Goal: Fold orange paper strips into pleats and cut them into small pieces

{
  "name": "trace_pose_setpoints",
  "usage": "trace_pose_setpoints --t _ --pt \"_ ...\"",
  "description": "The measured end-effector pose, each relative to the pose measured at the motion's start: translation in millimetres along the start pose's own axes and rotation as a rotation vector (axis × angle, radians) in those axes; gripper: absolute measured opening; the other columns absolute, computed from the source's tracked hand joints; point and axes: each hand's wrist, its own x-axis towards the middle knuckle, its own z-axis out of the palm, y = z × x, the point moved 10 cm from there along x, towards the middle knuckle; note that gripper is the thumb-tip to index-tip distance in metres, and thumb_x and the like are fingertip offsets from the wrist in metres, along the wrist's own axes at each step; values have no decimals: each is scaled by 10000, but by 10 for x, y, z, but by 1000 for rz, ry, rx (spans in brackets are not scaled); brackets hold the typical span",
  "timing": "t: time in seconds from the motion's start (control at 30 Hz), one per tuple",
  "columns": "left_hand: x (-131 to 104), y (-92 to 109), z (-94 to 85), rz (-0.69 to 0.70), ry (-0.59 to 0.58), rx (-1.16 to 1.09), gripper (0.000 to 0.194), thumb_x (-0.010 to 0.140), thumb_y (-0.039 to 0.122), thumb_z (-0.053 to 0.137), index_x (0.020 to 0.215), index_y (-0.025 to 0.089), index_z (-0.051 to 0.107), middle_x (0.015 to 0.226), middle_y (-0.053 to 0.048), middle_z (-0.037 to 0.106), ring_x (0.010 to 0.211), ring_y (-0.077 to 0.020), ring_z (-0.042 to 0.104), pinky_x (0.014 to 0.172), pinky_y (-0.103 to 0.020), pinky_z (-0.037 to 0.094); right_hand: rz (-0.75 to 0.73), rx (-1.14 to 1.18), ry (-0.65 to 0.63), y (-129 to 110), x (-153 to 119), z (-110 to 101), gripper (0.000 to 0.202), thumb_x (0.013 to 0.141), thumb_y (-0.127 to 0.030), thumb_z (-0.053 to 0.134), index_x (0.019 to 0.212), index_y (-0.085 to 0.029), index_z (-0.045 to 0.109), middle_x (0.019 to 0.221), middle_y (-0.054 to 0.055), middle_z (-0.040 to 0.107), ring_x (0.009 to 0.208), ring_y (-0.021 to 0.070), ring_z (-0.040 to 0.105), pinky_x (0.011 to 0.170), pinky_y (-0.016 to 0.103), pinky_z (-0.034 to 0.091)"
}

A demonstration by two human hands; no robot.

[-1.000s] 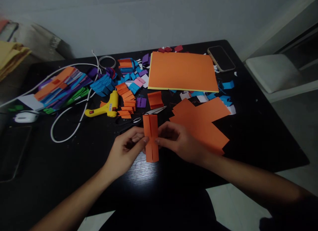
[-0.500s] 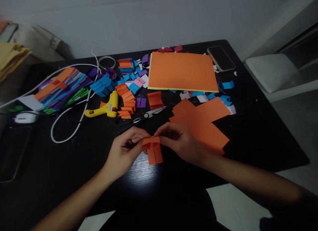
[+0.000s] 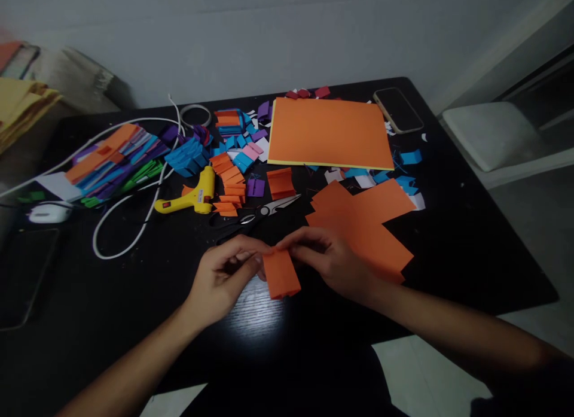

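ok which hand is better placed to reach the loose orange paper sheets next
Probably the right hand: it is nearer those loose orange paper sheets, while the left hand is left of the folded orange paper.

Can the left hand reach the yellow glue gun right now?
Probably, yes. The glue gun lies uncovered a little beyond the left hand, with the scissors lying flat near the way. But that hand is holding the folded orange paper, so it may need to let go first.
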Motion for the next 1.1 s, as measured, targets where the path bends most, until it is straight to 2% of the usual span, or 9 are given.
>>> trace_pose_setpoints --t 0.1,0.23,0.4,0.47,0.57,0.7,0.83,0.97,1.1 --pt "-12 100 -1 107 -33 123 207 953 90 626 962 190 806 784 -32 804 673 -154 761 611 -217 592 -18 -50 4 -29 -26 6 99 940 -285 748 998 -253 820 1001 17 824 968 187 775 888 347 624" --pt "-62 198 17 227 -52 212 203 950 79 627 990 181 798 856 -60 813 758 -176 771 680 -249 609 -43 -38 60 -6 -37 -13 163 856 -314 869 982 -244 794 968 17 826 936 189 789 867 342 637" --pt "-56 77 -47 108 83 160 118 908 147 764 1016 184 736 811 -14 784 651 -125 709 619 -203 580 -46 28 90 33 -43 -9 250 832 -287 894 1047 -249 772 1001 23 844 951 190 816 846 329 661" --pt "-43 29 -37 60 90 175 106 906 183 789 1005 186 751 767 6 774 627 -112 697 612 -186 573 -54 24 104 24 -49 -13 254 820 -315 909 1023 -244 775 997 29 845 934 200 819 820 334 669" --pt "-32 42 -20 69 71 285 13 921 190 787 927 194 799 763 11 788 631 -96 698 616 -163 554 -57 15 121 21 -55 -24 276 808 -360 920 1006 -238 772 974 33 838 894 205 815 786 338 672" --pt "-51 81 -48 101 82 317 45 926 163 781 908 198 803 785 18 809 639 -94 716 631 -160 562 -8 -10 73 79 -42 13 347 788 -360 934 1065 -234 769 1001 38 820 914 201 797 803 335 658" --pt "-75 80 -57 99 93 326 46 928 164 784 938 204 805 837 11 825 673 -102 732 661 -173 574 57 -91 -12 141 -29 80 243 839 -358 890 1002 -214 782 944 27 805 887 190 768 819 338 614" --pt "-68 83 -62 83 104 310 38 926 167 774 921 200 793 785 14 795 650 -103 706 641 -181 560 24 -162 26 81 -32 41 187 861 -365 870 930 -212 789 874 5 785 830 181 738 785 329 579" --pt "-44 90 -60 77 85 283 33 928 178 752 902 187 771 760 8 766 656 -110 692 642 -193 558 -49 -211 42 -16 -46 41 111 914 -326 816 971 -231 809 925 12 805 879 192 744 805 334 566"
